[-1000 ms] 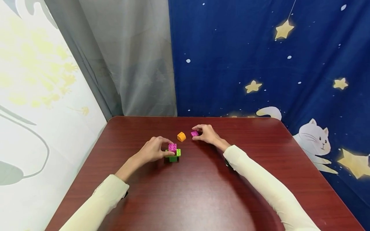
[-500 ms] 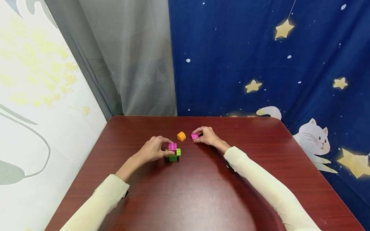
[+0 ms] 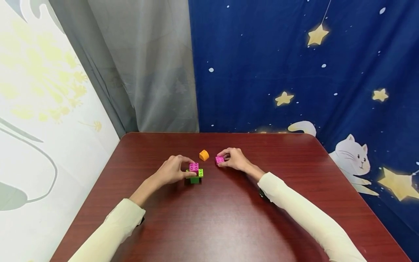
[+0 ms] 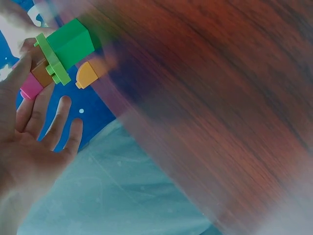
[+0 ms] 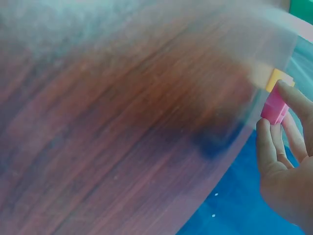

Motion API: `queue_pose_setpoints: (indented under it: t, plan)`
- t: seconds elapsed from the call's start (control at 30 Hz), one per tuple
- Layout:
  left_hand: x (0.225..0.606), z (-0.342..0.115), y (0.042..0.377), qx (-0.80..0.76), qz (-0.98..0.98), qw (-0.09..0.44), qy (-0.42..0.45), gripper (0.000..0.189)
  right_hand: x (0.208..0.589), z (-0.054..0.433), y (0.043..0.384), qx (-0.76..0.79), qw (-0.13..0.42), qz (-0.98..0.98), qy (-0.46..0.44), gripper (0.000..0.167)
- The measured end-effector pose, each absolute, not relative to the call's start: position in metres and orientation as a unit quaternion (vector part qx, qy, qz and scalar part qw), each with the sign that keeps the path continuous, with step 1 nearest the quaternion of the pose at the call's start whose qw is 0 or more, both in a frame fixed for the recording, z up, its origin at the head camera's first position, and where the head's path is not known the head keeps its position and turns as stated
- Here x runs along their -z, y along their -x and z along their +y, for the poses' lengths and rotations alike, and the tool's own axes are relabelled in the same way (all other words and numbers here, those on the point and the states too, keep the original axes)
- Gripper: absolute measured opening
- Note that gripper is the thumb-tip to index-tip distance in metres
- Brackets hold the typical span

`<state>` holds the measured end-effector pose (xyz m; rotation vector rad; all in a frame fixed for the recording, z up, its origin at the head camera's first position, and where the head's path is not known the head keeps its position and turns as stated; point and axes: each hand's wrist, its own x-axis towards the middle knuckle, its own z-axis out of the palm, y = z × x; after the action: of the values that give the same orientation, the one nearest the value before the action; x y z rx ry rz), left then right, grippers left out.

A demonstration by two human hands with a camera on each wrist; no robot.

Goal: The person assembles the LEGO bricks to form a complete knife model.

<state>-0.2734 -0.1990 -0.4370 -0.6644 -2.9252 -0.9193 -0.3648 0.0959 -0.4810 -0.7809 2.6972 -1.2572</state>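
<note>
My left hand (image 3: 171, 170) pinches a small stack of toy building bricks between thumb and fingers. A pink brick (image 3: 194, 166) tops that stack, above a light green plate (image 3: 200, 173) and a darker green block (image 3: 195, 180). In the left wrist view a brownish section (image 4: 42, 73) shows between pink and light green. To the right, my right hand (image 3: 236, 159) grips a second pink brick (image 3: 219, 160) by its sides, studs upward. Between the hands, slightly farther back, an orange brick (image 3: 204, 155) with a curved side lies untouched on the table.
The reddish-brown wooden table (image 3: 216, 222) has rounded far corners. Behind it hang a grey curtain (image 3: 163, 72) and a blue curtain (image 3: 248, 72) with stars and a cat. A white patterned cloth (image 3: 49, 145) hangs at the left.
My right hand has drawn the second pink brick toward me, past the orange brick's level. My left hand keeps its hold on the stack. The view has shifted slightly.
</note>
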Motion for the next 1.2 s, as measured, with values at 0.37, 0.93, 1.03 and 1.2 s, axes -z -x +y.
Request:
queue_pose_setpoints:
  t: [0.37, 0.93, 1.03, 1.2]
  plan:
    - [0.439, -0.201, 0.273, 0.289, -0.933, 0.016, 0.216, 0.043, 0.458, 0.094, 0.345, 0.435, 0.013, 0.857, 0.277, 0.037]
    - [0.440, -0.200, 0.275, 0.298, -0.930, 0.017, 0.216, 0.044, 0.426, 0.078, 0.326, 0.426, -0.005, 0.848, 0.316, 0.038]
    - [0.440, -0.201, 0.274, 0.299, -0.930, 0.016, 0.215, 0.044, 0.423, 0.069, 0.321, 0.429, -0.006, 0.843, 0.325, 0.038]
    - [0.442, -0.201, 0.275, 0.302, -0.928, 0.019, 0.219, 0.043, 0.419, 0.056, 0.314, 0.451, 0.002, 0.824, 0.343, 0.036]
